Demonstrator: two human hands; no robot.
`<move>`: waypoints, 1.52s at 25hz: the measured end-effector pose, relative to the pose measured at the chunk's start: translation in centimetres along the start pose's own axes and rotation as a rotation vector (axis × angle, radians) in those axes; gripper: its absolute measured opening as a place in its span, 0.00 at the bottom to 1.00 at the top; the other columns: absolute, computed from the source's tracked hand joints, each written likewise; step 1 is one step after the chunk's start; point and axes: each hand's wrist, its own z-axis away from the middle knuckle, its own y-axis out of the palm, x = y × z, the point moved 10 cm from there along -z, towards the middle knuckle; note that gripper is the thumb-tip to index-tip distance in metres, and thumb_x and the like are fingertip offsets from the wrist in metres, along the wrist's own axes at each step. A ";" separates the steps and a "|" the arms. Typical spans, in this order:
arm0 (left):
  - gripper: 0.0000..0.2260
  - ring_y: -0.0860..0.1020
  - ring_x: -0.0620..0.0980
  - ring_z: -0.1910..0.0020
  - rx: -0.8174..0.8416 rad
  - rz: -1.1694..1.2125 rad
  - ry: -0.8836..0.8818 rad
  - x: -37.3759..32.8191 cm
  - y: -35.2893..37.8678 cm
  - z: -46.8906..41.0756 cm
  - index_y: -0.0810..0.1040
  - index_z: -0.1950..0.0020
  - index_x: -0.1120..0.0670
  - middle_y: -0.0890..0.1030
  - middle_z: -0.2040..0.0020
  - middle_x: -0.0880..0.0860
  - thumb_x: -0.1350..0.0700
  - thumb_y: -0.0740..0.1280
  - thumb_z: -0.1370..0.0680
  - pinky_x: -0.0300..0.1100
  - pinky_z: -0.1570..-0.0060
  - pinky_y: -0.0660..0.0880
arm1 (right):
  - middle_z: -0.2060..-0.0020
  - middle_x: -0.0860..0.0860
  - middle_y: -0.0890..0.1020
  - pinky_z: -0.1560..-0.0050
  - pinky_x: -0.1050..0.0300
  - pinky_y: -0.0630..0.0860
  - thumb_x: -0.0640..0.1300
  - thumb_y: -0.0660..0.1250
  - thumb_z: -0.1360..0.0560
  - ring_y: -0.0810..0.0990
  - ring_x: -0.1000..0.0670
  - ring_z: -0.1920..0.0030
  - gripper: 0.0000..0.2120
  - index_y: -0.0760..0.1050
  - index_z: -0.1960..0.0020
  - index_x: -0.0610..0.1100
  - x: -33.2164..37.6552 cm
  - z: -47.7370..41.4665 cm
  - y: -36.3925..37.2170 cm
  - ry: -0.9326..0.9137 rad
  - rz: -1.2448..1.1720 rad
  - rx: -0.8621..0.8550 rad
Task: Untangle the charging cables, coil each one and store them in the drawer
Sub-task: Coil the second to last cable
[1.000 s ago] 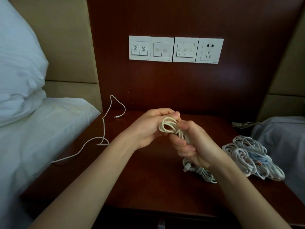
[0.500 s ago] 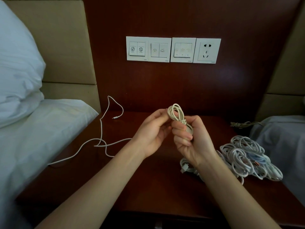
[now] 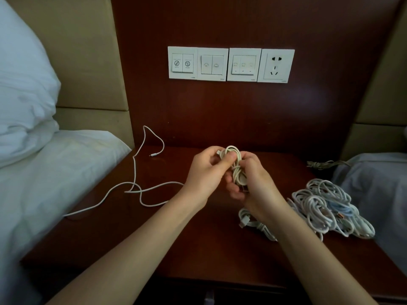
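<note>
Between the curled fingers of both hands sits a small cream-white coiled charging cable (image 3: 236, 168). The left hand (image 3: 204, 172) pinches its upper loops and the right hand (image 3: 257, 183) grips its lower part. Right of the fingers lies a tangled heap of white cables (image 3: 326, 208). Left of them, a loose thin white cable (image 3: 136, 190) trails across the dark wooden nightstand (image 3: 198, 238).

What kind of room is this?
Most likely a hotel bedroom. There is a white pillow on a bed at the left, a dark wooden nightstand beside it, and a row of wall switches with a socket above.
</note>
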 end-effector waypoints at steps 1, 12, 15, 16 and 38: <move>0.02 0.76 0.42 0.69 -0.012 -0.049 0.022 -0.2 -0.2 0.0 0.78 0.54 0.54 0.80 0.65 0.50 0.57 0.67 0.23 0.38 0.63 0.74 | 0.74 0.49 0.73 0.79 0.63 0.60 0.39 0.49 0.20 0.67 0.55 0.78 0.08 0.67 0.48 0.44 0.1 0.0 -0.3 -0.024 0.100 -0.042; 0.11 0.75 0.44 0.69 0.200 0.522 -0.152 0.9 1.9 0.0 0.77 0.53 0.58 0.78 0.64 0.52 0.52 0.61 0.24 0.37 0.62 0.75 | 0.74 0.50 0.69 0.81 0.68 0.58 0.42 0.58 0.20 0.63 0.58 0.79 0.04 0.68 0.51 0.41 1.0 0.4 0.5 -0.084 -0.161 0.056; 0.12 0.77 0.45 0.64 0.263 0.592 -0.163 1.0 2.4 0.1 0.77 0.50 0.59 0.80 0.62 0.52 0.56 0.55 0.19 0.38 0.55 0.74 | 0.74 0.50 0.68 0.83 0.68 0.58 0.41 0.55 0.20 0.63 0.58 0.80 0.06 0.69 0.52 0.41 0.6 0.0 -0.1 0.000 -0.277 0.036; 0.12 0.77 0.45 0.64 0.276 0.563 -0.152 1.2 2.5 0.2 0.77 0.49 0.59 0.79 0.62 0.52 0.59 0.54 0.19 0.38 0.56 0.74 | 0.75 0.50 0.69 0.83 0.67 0.59 0.41 0.55 0.20 0.64 0.58 0.80 0.07 0.70 0.52 0.41 0.2 -0.1 -0.3 0.021 -0.219 0.015; 0.09 0.77 0.40 0.63 0.082 -0.073 0.008 -0.1 1.0 0.3 0.80 0.52 0.53 0.79 0.64 0.46 0.55 0.61 0.20 0.34 0.61 0.72 | 0.71 0.53 0.70 0.77 0.67 0.63 0.50 0.57 0.20 0.67 0.59 0.75 0.13 0.73 0.49 0.40 0.2 0.6 -0.1 -0.084 0.101 -0.013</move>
